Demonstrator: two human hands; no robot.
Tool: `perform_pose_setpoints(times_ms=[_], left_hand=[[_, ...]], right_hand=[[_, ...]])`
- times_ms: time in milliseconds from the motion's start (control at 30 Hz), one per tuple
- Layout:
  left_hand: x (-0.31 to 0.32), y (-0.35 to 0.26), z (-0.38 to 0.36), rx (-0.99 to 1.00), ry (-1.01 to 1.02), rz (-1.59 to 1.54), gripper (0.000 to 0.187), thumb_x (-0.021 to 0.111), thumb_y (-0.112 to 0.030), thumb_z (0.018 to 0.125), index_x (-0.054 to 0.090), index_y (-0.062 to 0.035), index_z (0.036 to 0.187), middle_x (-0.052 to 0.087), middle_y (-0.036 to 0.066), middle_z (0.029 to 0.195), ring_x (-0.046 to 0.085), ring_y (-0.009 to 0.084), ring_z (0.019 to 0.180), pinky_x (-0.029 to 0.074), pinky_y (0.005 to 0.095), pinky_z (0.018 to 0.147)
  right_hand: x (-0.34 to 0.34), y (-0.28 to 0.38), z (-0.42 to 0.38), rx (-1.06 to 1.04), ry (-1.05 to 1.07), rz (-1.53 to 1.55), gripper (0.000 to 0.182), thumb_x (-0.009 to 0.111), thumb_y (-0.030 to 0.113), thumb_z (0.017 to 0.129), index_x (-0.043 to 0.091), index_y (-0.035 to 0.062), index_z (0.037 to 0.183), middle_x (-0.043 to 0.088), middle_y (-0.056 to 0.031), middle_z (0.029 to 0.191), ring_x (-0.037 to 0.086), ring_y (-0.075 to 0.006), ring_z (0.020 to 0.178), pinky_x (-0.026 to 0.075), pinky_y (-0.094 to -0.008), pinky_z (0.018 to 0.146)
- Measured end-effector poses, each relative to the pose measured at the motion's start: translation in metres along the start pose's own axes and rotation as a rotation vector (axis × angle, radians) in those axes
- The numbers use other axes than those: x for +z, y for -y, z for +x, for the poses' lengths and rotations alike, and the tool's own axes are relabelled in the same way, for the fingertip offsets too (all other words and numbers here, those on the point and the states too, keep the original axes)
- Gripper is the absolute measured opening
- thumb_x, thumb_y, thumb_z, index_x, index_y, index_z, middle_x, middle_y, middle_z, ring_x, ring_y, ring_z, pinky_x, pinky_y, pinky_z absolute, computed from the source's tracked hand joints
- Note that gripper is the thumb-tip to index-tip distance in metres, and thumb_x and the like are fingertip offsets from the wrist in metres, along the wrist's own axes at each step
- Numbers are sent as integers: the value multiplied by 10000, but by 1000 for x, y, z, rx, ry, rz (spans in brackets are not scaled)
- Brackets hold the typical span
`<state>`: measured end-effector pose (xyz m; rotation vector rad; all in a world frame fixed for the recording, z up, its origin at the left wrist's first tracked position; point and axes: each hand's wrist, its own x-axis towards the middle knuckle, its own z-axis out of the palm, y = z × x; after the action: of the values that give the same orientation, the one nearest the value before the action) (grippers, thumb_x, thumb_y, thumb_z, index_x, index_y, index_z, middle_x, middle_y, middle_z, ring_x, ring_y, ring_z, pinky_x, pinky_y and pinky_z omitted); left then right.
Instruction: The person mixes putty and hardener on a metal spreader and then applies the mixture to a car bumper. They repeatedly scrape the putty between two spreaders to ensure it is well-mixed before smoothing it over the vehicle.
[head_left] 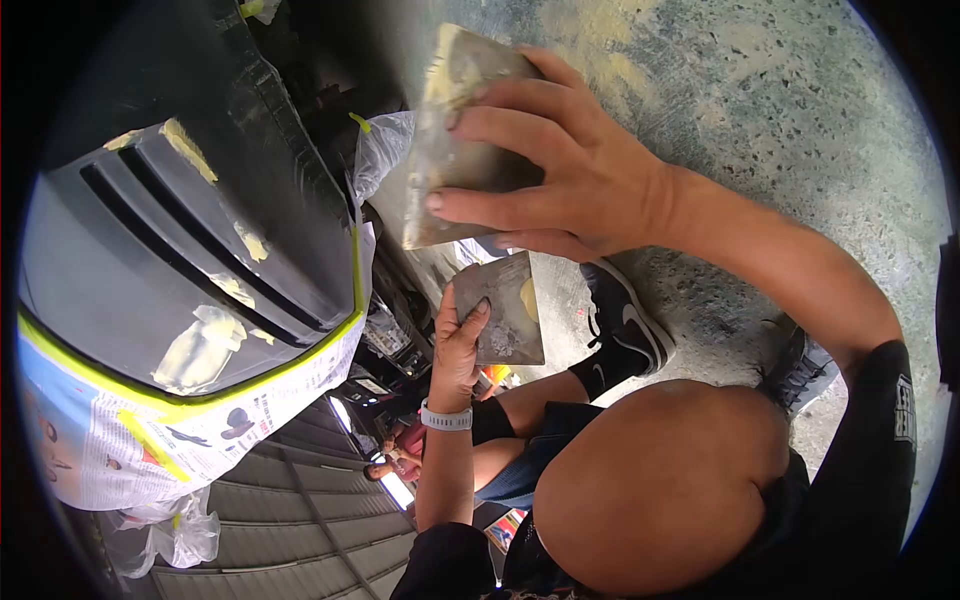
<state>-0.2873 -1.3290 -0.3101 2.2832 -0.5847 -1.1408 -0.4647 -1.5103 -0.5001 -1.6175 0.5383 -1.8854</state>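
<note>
My right hand (560, 165) grips a flat, square putty spreader (475, 75), its fingers spread over the upper face and pale putty along the far edge. Below it, my left hand (457, 345) pinches a grey square putty plate (510, 340), thumb on top. A dab of yellowish putty (529, 298) sits on that plate. To the left of both hands, apart from them, is a dark grey car body panel (100, 255) with two long slots. Patches of cream putty (200, 350) lie on its surface.
Yellow-green tape (300, 365) and newspaper (240, 430) edge the panel. Plastic bags (385, 150) hang near it. My bent knee (660, 480) and a black shoe (628, 320) are close below. A person (400, 460) is in the background. Rough concrete floor (760, 130) lies at right.
</note>
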Motion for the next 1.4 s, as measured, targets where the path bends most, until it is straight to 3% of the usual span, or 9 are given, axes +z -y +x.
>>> perform_pose_setpoints(times_ms=[33,100,200,367,567,767,1033,1133,1400], left_hand=[[-3,5,2,-46,-9,-20,451,659,-52,984,527,-59,1415,659,81,1298,646,195,1187,535,349,1014],[-5,12,0,-68,-41,-5,431,650,-50,991,533,-61,1406,660,75,1290,651,186,1170,547,345,994],[-15,27,1,-118,-14,20,497,636,-48,1006,484,-45,1480,654,56,1297,624,148,1161,501,311,1017],[-21,46,2,-178,-33,81,518,638,-61,1005,471,-38,1494,639,50,1322,603,120,1169,458,282,1040],[-18,70,7,-238,16,21,536,666,-55,982,481,-52,1485,634,52,1336,597,147,1221,463,315,1059],[-9,77,4,-276,20,29,543,636,-82,991,460,-43,1504,625,54,1336,574,130,1222,444,288,1071],[-12,88,5,-285,53,-45,567,663,-65,985,461,-55,1514,630,52,1345,598,138,1213,479,300,1046],[-9,89,5,-297,34,-92,556,654,-58,987,466,-57,1510,634,53,1341,604,145,1214,488,304,1038],[-14,100,3,-307,31,-133,554,639,-39,990,465,-69,1515,633,60,1354,599,155,1235,487,312,1042]], right_hand=[[17,-8,11,4,-6,4,655,900,305,622,690,349,1241,499,-55,1409,462,-301,1313,334,-649,1121],[46,-20,29,-124,-231,11,693,915,344,582,689,386,1236,518,-26,1389,471,-283,1299,332,-642,1123],[75,-35,52,-168,-339,59,695,916,361,571,692,409,1226,535,13,1370,479,-252,1292,314,-636,1137],[92,-50,67,-225,-348,121,631,910,368,588,712,433,1183,543,57,1362,491,-213,1286,273,-622,1170],[113,-56,87,-330,-447,193,646,900,333,601,699,440,1205,561,68,1341,509,-199,1274,259,-631,1175],[126,-53,105,-387,-550,227,548,866,257,668,706,425,1164,570,72,1315,526,-201,1256,302,-660,1156],[139,-58,127,-464,-631,140,427,805,195,773,676,444,1096,545,69,1247,503,-205,1251,459,-658,1060],[153,-58,138,-488,-735,174,353,790,215,808,654,445,1039,533,69,1218,491,-211,1239,474,-658,1041],[165,-78,129,-469,-654,71,342,790,234,803,645,460,1015,518,73,1213,478,-202,1243,460,-645,1052]])
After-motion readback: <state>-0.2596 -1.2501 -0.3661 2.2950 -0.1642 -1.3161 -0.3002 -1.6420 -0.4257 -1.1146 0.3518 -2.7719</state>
